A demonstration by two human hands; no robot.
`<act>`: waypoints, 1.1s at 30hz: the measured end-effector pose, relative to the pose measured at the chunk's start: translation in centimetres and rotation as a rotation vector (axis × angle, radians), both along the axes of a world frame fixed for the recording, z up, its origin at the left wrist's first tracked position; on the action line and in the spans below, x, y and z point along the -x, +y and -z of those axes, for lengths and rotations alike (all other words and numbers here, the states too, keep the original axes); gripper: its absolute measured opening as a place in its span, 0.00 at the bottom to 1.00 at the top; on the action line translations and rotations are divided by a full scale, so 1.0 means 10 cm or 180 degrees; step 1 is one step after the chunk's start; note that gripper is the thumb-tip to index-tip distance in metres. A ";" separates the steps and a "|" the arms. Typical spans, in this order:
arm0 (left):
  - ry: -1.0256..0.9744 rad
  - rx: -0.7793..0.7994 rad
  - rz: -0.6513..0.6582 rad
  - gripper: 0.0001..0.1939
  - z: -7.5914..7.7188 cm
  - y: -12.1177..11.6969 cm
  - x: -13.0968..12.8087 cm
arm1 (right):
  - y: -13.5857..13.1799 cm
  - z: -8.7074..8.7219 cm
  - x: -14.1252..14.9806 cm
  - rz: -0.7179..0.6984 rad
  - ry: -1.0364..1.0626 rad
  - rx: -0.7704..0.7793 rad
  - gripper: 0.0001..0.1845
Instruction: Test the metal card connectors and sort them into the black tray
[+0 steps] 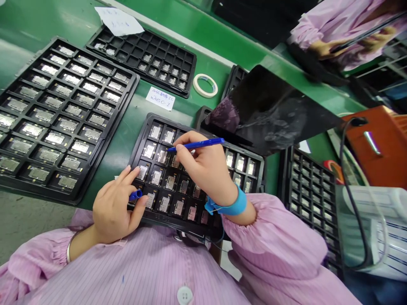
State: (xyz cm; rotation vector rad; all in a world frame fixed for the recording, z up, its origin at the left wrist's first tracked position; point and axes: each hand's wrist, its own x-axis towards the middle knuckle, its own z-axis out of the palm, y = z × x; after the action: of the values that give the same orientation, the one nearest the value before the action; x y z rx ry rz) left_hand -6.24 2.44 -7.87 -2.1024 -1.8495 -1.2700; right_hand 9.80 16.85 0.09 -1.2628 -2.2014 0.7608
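Note:
In my right hand [203, 165] is a blue pen [200, 144], pinched between thumb and fingers, its tip over one of the small metal parts near the tray's upper left. The black compartment tray [173, 220] lies in front of me, with silvery metal parts [170, 182] in its pockets. My left hand [116, 205] rests at the tray's left edge, fingers curled around a blue pen cap [135, 195] whose open end shows. A blue band [230, 205] circles my right wrist.
A larger filled tray [79, 186] stands to the left, another tray [190, 84] behind it. Near them are a handwritten label [160, 98] and a tape roll [205, 85]. A dark glossy panel [270, 110] leans at the back right, before an orange box [378, 144]. Another person [337, 29] sits opposite.

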 end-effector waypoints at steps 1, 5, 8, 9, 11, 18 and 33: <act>-0.0002 -0.0001 -0.0003 0.09 0.00 0.00 0.00 | 0.00 0.00 0.00 -0.0004 -0.0015 0.0009 0.06; 0.0000 0.0006 -0.0018 0.08 0.00 0.00 0.00 | -0.02 -0.05 -0.05 0.0095 0.0058 -0.0074 0.06; 0.0004 0.0001 -0.0026 0.08 0.00 0.00 0.00 | -0.05 -0.11 -0.12 0.0230 0.0072 -0.0184 0.06; -0.0003 -0.0011 -0.0025 0.08 0.00 0.00 0.00 | -0.06 -0.12 -0.14 0.0261 0.0057 -0.0206 0.05; -0.0015 -0.0036 -0.0022 0.08 0.00 0.00 0.00 | -0.07 -0.12 -0.19 0.0307 0.0031 -0.0223 0.05; -0.0005 -0.0038 -0.0002 0.09 0.01 0.00 0.01 | -0.09 -0.02 -0.27 0.0354 -0.0060 -0.0077 0.06; 0.0056 -0.0021 -0.0020 0.10 0.00 0.00 0.03 | -0.20 -0.05 -0.55 0.0706 -0.0006 -0.0312 0.06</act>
State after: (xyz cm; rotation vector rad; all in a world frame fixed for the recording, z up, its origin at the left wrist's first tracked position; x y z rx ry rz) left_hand -6.53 2.49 -7.91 -2.0959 -1.8408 -1.2506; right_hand 15.28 14.86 0.61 -1.4277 -2.0299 0.5582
